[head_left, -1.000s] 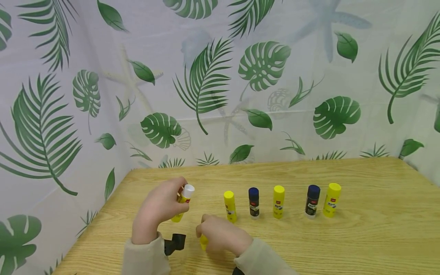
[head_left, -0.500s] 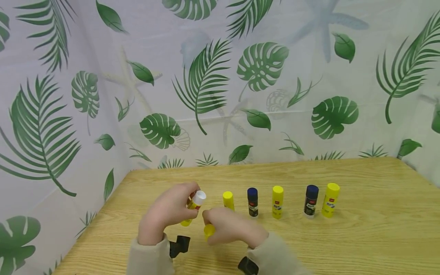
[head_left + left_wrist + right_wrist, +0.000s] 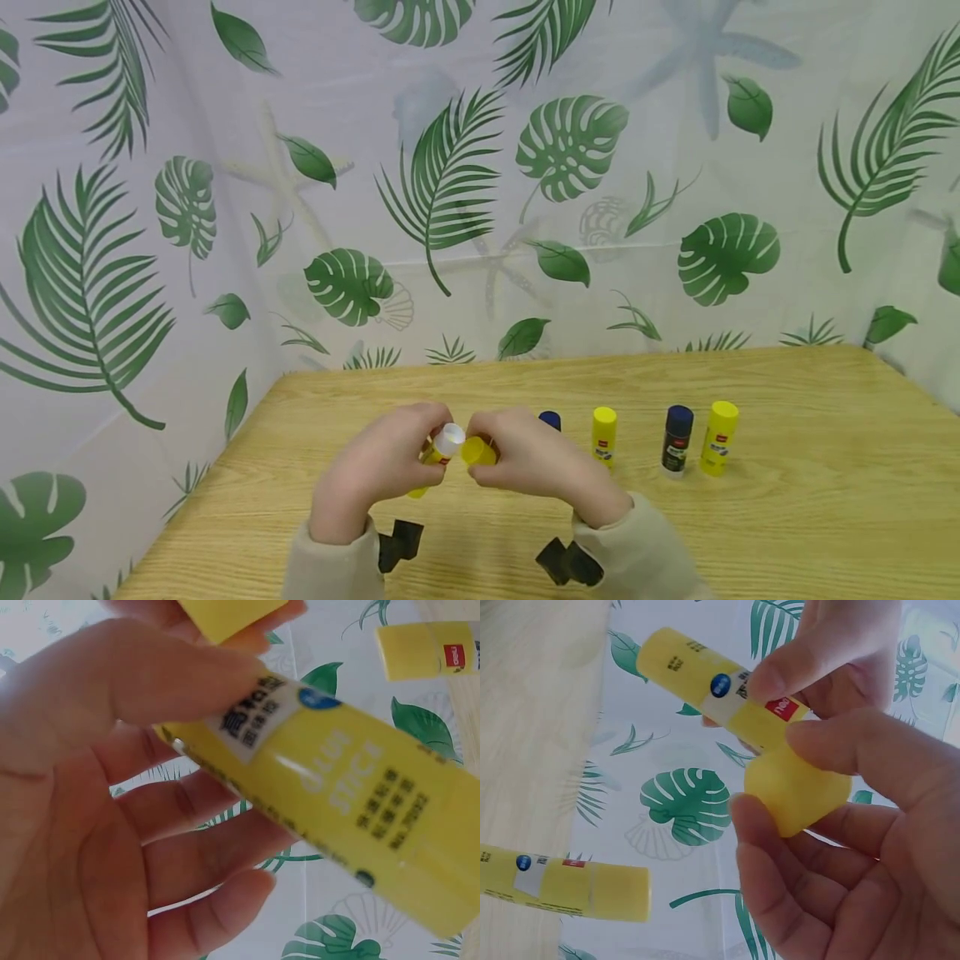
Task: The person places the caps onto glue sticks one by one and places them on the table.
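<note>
My left hand (image 3: 382,462) pinches an uncapped yellow glue stick (image 3: 437,452) between thumb and fingers. Its white collar tilts toward the right. In the left wrist view, the printed barrel of that glue stick (image 3: 337,772) fills the right side. My right hand (image 3: 536,462) pinches a yellow cap (image 3: 477,451), held close beside the white end. The right wrist view has the cap (image 3: 795,791) right against the glue stick's end (image 3: 705,686); whether they touch is unclear. Both are above the table.
Behind my right hand stand a partly hidden dark-blue-capped glue stick (image 3: 550,420) and a yellow one (image 3: 604,435). Farther right are another dark one (image 3: 677,442) and yellow one (image 3: 720,437). One more yellow stick (image 3: 562,885) shows in the right wrist view. A leaf-print cloth (image 3: 480,208) backs the table.
The right hand has moved up and away from the front edge, carrying the cap to the glue stick's white end. The left hand has shifted slightly right and tipped the stick rightward.
</note>
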The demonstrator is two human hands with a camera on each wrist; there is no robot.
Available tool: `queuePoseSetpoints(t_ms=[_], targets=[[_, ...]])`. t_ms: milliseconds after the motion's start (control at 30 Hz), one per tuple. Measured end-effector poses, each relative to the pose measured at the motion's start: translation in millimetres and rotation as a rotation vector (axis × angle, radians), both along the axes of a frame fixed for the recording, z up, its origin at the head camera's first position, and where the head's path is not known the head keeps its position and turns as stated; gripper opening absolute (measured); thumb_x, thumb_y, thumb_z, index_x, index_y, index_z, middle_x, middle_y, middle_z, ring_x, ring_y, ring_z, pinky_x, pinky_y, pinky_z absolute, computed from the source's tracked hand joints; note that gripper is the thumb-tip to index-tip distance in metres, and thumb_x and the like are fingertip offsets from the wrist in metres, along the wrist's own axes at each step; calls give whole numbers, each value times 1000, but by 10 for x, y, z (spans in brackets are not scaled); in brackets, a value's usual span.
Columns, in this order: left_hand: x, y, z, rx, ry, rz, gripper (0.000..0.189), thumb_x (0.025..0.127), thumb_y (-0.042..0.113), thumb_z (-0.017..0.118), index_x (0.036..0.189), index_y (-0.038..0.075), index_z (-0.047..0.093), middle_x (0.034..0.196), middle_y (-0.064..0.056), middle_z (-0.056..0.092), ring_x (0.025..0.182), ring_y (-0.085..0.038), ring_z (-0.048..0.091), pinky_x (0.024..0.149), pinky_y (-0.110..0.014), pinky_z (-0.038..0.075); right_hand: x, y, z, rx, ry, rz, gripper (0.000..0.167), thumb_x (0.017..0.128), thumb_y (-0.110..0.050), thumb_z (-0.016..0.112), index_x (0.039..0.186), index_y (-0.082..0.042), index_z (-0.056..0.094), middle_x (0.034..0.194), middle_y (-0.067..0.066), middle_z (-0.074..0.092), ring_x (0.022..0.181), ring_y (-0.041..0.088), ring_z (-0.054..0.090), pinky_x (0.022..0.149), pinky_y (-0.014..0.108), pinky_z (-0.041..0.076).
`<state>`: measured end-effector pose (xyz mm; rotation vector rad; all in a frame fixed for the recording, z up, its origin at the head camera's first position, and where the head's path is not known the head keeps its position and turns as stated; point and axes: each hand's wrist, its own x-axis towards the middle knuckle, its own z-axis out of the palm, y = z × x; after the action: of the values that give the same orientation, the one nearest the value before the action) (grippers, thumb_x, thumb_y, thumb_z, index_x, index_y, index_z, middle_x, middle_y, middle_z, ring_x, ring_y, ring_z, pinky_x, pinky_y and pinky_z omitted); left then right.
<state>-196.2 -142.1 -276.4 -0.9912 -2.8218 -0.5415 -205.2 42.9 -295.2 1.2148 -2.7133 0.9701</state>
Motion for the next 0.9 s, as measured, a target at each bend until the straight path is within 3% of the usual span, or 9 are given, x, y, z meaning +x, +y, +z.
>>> queuePoseSetpoints(t_ms=[400, 900], targets=[[-8, 64, -40, -35, 55, -26, 22, 68, 2, 64, 79, 14, 50, 72, 7, 45, 62, -10, 43, 57, -23, 38, 2, 48, 47, -19, 63, -42, 14, 77, -12, 67, 88, -7, 60, 74, -6, 55, 59, 8, 47, 54, 22, 42], [-6, 131, -40, -44, -17, -18, 21, 71, 2, 65, 83, 13, 52, 74, 6, 48, 63, -11, 44, 59, -24, 39, 16, 39, 60, -87, 123, -77, 19, 75, -8, 69, 89, -7, 57, 75, -5, 54, 61, 10, 45, 54, 22, 41]])
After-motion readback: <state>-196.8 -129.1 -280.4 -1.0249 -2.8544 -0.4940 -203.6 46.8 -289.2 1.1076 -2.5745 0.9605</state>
